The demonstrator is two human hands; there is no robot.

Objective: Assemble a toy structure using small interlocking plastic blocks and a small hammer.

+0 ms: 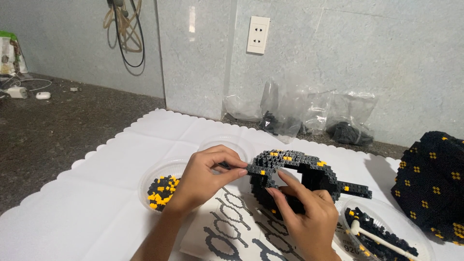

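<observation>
Steadying the black brick ring over the white mat, we are clamping its base in our right hand while our left hand is pinching its rim; pressing evenly seems wise.

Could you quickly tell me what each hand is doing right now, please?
Left hand: fingers pinched shut on the black-and-yellow brick model's left edge.
Right hand: fingers closed around the model's lower front.
</observation>
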